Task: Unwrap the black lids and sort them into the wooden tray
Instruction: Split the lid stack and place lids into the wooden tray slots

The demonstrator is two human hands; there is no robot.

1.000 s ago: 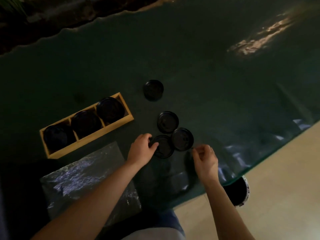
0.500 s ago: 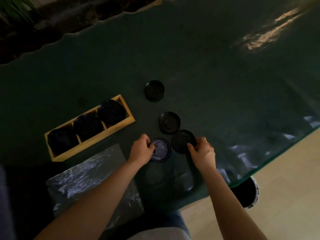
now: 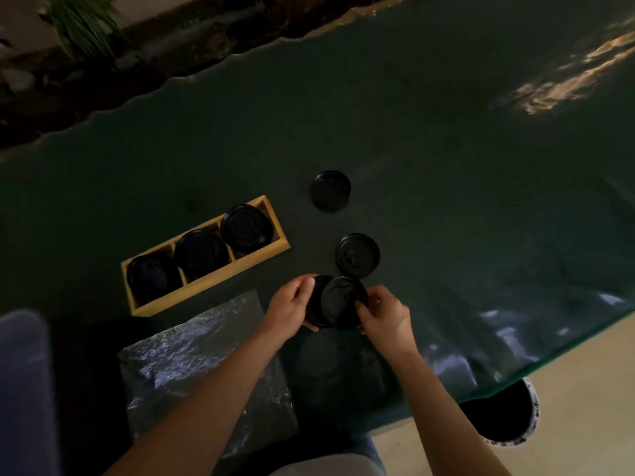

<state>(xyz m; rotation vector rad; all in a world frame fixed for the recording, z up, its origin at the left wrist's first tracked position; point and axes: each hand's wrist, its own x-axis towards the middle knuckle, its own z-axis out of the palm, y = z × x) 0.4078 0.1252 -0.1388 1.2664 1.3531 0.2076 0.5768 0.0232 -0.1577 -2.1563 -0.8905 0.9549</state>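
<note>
Two black lids overlap between my hands above the dark green table. My left hand grips the lower lid at its left edge. My right hand holds the upper lid at its right edge. Another black lid lies just beyond them, and a further one sits farther back. The wooden tray lies to the left, with a stack of black lids in each of its three compartments.
A crinkled clear plastic wrapper lies at the near table edge, left of my arms. A round bin stands on the floor below the table's right corner. Plants line the far edge.
Both hands have closed on their lids and brought them together, the right lid now lying over the left one. The other two lids have not moved.
</note>
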